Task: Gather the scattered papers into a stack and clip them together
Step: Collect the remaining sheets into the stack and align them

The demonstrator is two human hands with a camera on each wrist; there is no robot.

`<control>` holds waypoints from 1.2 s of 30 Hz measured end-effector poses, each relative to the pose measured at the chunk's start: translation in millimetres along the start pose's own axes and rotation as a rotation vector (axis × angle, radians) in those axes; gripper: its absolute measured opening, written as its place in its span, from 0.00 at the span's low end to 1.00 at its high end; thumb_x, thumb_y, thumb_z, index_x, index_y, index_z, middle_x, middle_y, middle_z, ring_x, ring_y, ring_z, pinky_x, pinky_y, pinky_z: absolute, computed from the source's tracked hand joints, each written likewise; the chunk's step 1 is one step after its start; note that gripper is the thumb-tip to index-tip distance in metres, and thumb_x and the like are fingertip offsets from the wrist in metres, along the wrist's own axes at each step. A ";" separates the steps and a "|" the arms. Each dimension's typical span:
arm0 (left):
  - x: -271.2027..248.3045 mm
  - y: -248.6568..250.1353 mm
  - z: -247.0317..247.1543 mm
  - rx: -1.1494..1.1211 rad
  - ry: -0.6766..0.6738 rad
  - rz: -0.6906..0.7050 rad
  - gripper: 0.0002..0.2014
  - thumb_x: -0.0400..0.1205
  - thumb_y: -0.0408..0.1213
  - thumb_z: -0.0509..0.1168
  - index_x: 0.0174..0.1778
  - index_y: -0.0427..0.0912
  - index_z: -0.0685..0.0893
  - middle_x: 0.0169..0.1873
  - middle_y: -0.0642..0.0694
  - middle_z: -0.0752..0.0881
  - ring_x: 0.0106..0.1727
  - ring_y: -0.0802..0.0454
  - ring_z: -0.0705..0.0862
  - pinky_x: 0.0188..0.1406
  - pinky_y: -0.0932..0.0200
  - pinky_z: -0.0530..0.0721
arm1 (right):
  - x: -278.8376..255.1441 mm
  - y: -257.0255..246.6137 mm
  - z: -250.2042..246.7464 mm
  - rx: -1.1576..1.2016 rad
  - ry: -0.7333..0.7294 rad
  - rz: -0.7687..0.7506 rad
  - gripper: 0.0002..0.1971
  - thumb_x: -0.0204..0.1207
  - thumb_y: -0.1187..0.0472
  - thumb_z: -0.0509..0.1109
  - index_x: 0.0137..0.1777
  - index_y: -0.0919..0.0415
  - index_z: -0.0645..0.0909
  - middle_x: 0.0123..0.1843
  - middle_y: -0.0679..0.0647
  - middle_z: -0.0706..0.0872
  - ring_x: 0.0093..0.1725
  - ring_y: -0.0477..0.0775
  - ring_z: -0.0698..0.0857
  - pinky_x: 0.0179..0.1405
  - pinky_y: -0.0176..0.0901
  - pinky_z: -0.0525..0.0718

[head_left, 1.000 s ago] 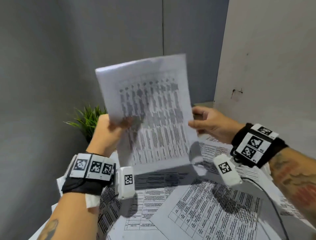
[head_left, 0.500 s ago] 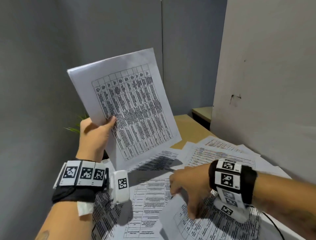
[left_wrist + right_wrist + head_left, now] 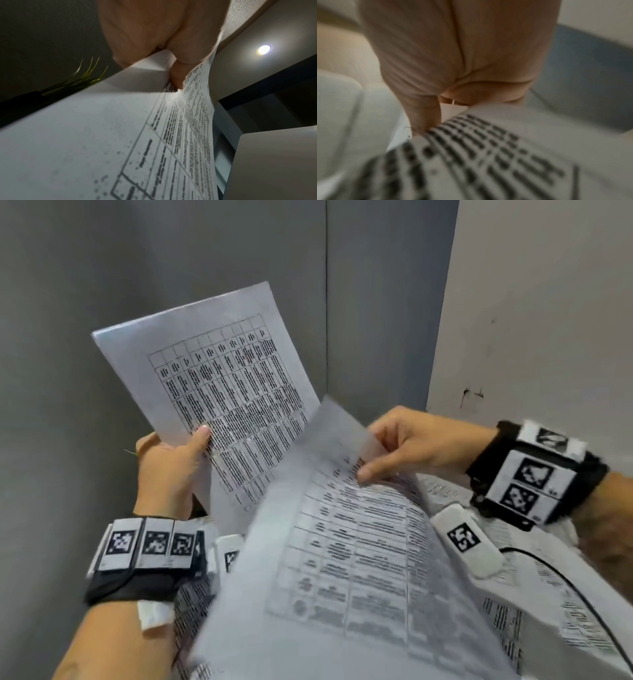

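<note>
The left hand (image 3: 168,470) is holding up a printed table sheet (image 3: 219,378) by its lower left edge, thumb (image 3: 200,436) pressing on the printed face and the other fingers hidden behind the paper; the sheet is standing nearly upright, tilted left, in front of the grey wall (image 3: 102,285). The left wrist view is showing the same pinch, thumb (image 3: 178,77) on the sheet (image 3: 120,135) near the table's border, with green plant blades (image 3: 89,75) poking out past the paper's edge. The right hand (image 3: 414,446) is pinching a second printed sheet (image 3: 342,570) at its top edge, thumb (image 3: 376,470) on top of the text rows and fingers curled behind it; this sheet is raised off the desk, bowing, its top corner overlapping the lower right corner of the first sheet. The right wrist view is blurry but is showing the thumb (image 3: 423,117) against the paper (image 3: 488,155). More scattered papers (image 3: 548,611) are lying flat along the right side of the desk, under the right wrist, and a few (image 3: 191,597) are showing under the left wrist. A black cable (image 3: 565,580) is running across the right-side papers. Both wrists are wearing black bands with marker tags (image 3: 147,542).
</note>
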State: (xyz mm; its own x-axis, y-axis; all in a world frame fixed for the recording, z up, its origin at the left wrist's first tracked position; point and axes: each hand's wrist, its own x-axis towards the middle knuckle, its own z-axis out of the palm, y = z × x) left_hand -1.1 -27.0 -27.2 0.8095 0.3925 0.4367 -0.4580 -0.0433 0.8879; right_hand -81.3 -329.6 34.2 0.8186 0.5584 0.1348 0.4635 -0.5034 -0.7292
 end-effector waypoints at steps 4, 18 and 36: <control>-0.7 -1.9 3.0 -0.079 -0.037 -0.006 0.20 0.80 0.39 0.72 0.66 0.36 0.80 0.57 0.47 0.85 0.46 0.62 0.84 0.42 0.71 0.78 | 3.0 104.1 -14.3 -0.496 -0.075 0.447 0.27 0.62 0.30 0.77 0.38 0.56 0.86 0.31 0.46 0.84 0.31 0.44 0.79 0.32 0.43 0.77; -11.4 1.0 10.7 -0.129 -0.128 0.030 0.06 0.80 0.32 0.72 0.47 0.48 0.85 0.48 0.51 0.90 0.51 0.52 0.88 0.51 0.59 0.82 | 13.4 203.6 -28.5 -0.540 0.087 0.876 0.23 0.65 0.46 0.83 0.54 0.58 0.86 0.53 0.49 0.89 0.55 0.55 0.88 0.52 0.42 0.83; -18.1 3.8 15.7 -0.166 -0.199 0.016 0.10 0.81 0.27 0.70 0.42 0.50 0.86 0.36 0.61 0.92 0.41 0.65 0.90 0.38 0.71 0.84 | 0.1 188.8 -39.8 -0.372 0.217 0.760 0.16 0.63 0.59 0.87 0.46 0.55 0.85 0.48 0.51 0.90 0.43 0.49 0.87 0.35 0.37 0.78</control>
State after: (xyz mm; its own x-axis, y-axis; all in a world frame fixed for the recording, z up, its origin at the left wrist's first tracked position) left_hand -11.6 -48.7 -29.4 0.8504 0.2036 0.4851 -0.5121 0.1095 0.8519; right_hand 19.7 -450.8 -76.7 0.9799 -0.1350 -0.1466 -0.1846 -0.8922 -0.4123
